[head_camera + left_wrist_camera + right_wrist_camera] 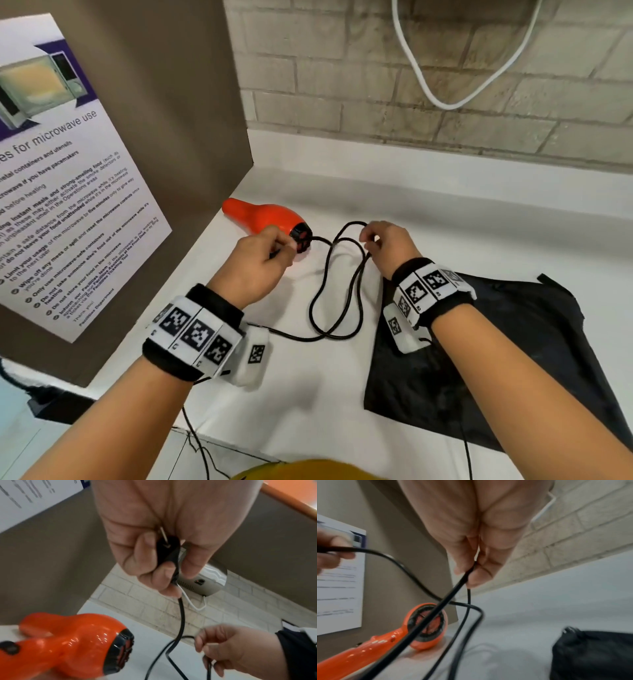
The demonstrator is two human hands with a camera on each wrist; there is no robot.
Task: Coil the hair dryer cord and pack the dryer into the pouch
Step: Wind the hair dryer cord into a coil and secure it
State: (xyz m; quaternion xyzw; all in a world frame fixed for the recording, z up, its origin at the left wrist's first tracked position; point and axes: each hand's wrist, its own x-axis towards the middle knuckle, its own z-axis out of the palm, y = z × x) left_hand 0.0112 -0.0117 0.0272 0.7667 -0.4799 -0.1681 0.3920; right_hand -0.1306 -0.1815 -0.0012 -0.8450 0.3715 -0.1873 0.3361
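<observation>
White, smooth countertop point(445, 219) runs under both hands and ends at a pale brick wall point(445, 85) beyond them; a taupe side panel point(164, 102) closes the space off to the left of the left hand.

Nearest, beneath the right wrist and forearm: flat black fabric pouch point(513, 342), lying on the counter, mouth not discernible. Loose slack of the thin black power cord point(320, 305) lies in crossing loops on the counter between the two wrists.

Left hand point(260, 263): fingers curled round the black plug point(169, 551) at the cord's end, one metal prong visible against the palm in the left wrist view. Right hand point(383, 246): thumb and fingers pinched together on a strand of the cord, lifting a loop off the counter; cord strands hang from it and cross in front of the dryer in the right wrist view.

Just beyond the left hand's fingertips: glossy orange hair dryer point(267, 217), lying on its side on the counter, black grilled end toward the hands, narrow end toward the side panel.

To the left of the left hand, a white laminated microwave-use notice point(58, 178) is fixed on the panel. Above and beyond the right hand, a white cable point(442, 102) droops in a loop against the brick; the left wrist view shows a silver wall-mounted unit point(205, 580) there.
</observation>
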